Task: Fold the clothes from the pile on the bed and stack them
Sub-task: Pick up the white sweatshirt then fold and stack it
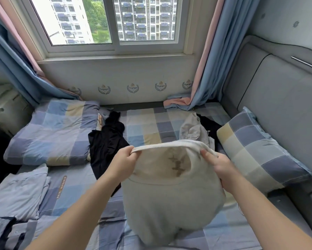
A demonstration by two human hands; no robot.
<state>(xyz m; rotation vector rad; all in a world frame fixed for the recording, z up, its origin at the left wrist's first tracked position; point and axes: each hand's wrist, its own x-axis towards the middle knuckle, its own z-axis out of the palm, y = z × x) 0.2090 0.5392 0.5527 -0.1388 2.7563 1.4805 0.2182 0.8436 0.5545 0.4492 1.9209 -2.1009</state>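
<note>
Two garments, far left: a folded light-blue shirt (pixel 20 195) lies flat on the checked bed sheet (pixel 146 123); a light-blue shirt with dark trim (pixel 11 231) lies nearer the camera.
Checked quilt (pixel 50 130): bunched on the bed below the left curtain (pixel 12 69).
Black garment (pixel 106 141): spread loose on the sheet just right of the quilt, partly behind the left forearm.
Left hand (pixel 123 163): raised over the bed with the forearm reaching in from the lower left; fingers curled, pinching the top left edge of the cream printed top (pixel 169 201) against the thumb.
Cream printed top: held up between both hands at mid-bed, its upper edge stretched in an arc, a brown print showing faintly, its lower part hanging to the sheet.
Right hand (pixel 218 166): level with the left; thumb laid on the near face of the top's right edge, the other fingers hidden behind the cloth.
Unfolded pile (pixel 193 129): pale grey clothes crumpled over something black, beyond the top, beside the checked pillow (pixel 256 150).
Grey headboard (pixel 277 105): behind the pillow, far right.
</note>
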